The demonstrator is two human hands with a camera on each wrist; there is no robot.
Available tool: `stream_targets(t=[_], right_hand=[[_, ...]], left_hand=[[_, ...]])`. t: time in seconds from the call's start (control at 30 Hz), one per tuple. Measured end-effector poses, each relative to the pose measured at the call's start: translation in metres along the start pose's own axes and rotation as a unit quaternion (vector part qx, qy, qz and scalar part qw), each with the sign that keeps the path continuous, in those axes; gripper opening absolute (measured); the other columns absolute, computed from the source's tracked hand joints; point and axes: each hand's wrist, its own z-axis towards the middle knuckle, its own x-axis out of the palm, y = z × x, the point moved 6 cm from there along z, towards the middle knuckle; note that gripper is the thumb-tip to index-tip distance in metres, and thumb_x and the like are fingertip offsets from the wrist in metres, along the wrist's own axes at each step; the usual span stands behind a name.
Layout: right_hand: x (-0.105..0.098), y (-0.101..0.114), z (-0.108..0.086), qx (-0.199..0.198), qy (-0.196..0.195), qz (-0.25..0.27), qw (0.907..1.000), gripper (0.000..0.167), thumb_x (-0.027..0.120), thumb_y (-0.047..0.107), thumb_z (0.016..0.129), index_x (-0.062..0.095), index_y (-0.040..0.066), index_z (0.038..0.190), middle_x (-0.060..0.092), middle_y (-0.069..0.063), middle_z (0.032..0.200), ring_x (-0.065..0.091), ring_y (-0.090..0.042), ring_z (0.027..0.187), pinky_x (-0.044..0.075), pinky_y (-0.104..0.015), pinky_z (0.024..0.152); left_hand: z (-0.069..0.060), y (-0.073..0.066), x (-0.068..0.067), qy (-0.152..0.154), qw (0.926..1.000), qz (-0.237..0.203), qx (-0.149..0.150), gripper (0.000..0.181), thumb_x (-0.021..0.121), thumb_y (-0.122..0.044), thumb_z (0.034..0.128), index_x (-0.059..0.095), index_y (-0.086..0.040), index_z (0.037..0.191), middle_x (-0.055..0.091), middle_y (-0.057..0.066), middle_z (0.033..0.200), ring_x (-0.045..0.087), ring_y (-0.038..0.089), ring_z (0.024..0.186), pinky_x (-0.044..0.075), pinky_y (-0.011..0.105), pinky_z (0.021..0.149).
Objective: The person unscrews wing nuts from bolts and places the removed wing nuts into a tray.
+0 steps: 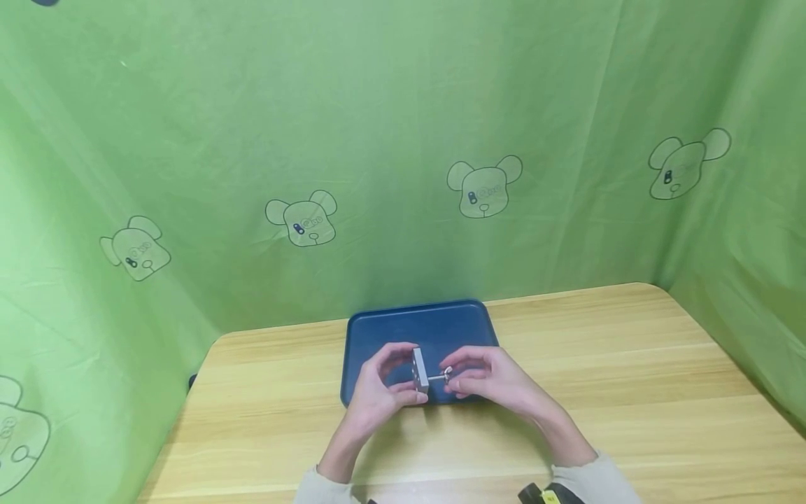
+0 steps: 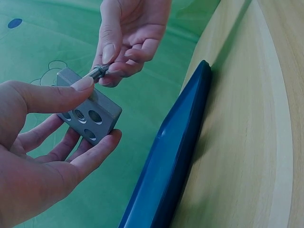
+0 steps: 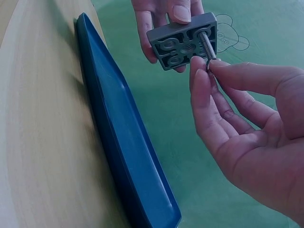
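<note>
A grey rectangular block [image 1: 420, 371] with several round holes is held on edge above the blue tray by my left hand [image 1: 380, 392]. The thumb lies on one edge and the fingers on the opposite one. My right hand [image 1: 494, 376] pinches the outer end of a threaded metal bolt [image 3: 207, 46] between thumb and fingers. That end looks ring-shaped, though fingertips partly cover it. The bolt's other end meets a corner hole on the block's recessed face [image 3: 183, 47]; how deep it sits I cannot tell. Smooth holes show on the opposite face [image 2: 88, 118].
The blue rimmed tray [image 1: 403, 325] lies on a wood-grain table [image 1: 598, 364], under and behind both hands. A green curtain [image 1: 390, 126] printed with bear heads hangs behind the table and at both sides.
</note>
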Motion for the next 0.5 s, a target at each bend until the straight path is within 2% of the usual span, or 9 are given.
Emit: stream_targets(t=[0.1, 0.2, 0.33, 0.5], right_hand=[[0.0002, 0.0007, -0.0004, 0.001, -0.003, -0.006, 1.0000, 0.038, 0.070, 0.003, 0.094, 0.058, -0.016, 0.125, 0.068, -0.024, 0.110, 0.072, -0.036, 0.099, 0.065, -0.046, 0.086], [0.0003, 0.0013, -0.0004, 0.002, -0.006, -0.011, 0.9999, 0.036, 0.069, 0.006, 0.096, 0.059, -0.015, 0.124, 0.067, -0.026, 0.112, 0.072, -0.035, 0.098, 0.064, -0.051, 0.085], [0.0003, 0.0024, -0.0002, 0.002, -0.012, -0.025, 0.9996, 0.031, 0.067, 0.012, 0.100, 0.063, -0.012, 0.119, 0.065, -0.030, 0.115, 0.072, -0.032, 0.097, 0.065, -0.051, 0.084], [-0.0004, 0.0042, 0.0001, -0.006, -0.015, -0.036, 0.9992, 0.027, 0.062, 0.016, 0.103, 0.067, -0.008, 0.115, 0.065, -0.033, 0.114, 0.071, -0.037, 0.099, 0.065, -0.048, 0.082]], left_hand=[[-0.0001, -0.0001, -0.0003, 0.000, 1.0000, 0.000, 0.000, 0.075, 0.081, 0.020, 0.0675, 0.059, -0.002, 0.135, 0.061, 0.015, 0.135, 0.057, 0.034, 0.128, 0.060, 0.040, 0.098], [-0.0001, 0.0001, -0.0003, 0.000, 1.0000, 0.001, 0.000, 0.074, 0.081, 0.020, 0.0677, 0.058, -0.001, 0.135, 0.061, 0.015, 0.135, 0.057, 0.034, 0.127, 0.060, 0.040, 0.098], [-0.0001, 0.0005, 0.0000, 0.000, 1.0000, 0.002, 0.000, 0.074, 0.081, 0.019, 0.0682, 0.059, -0.003, 0.135, 0.061, 0.015, 0.135, 0.057, 0.034, 0.127, 0.060, 0.041, 0.099], [0.0002, 0.0003, 0.0002, 0.001, 1.0000, 0.001, 0.002, 0.074, 0.081, 0.019, 0.0678, 0.060, -0.007, 0.134, 0.061, 0.015, 0.135, 0.057, 0.035, 0.128, 0.060, 0.041, 0.098]])
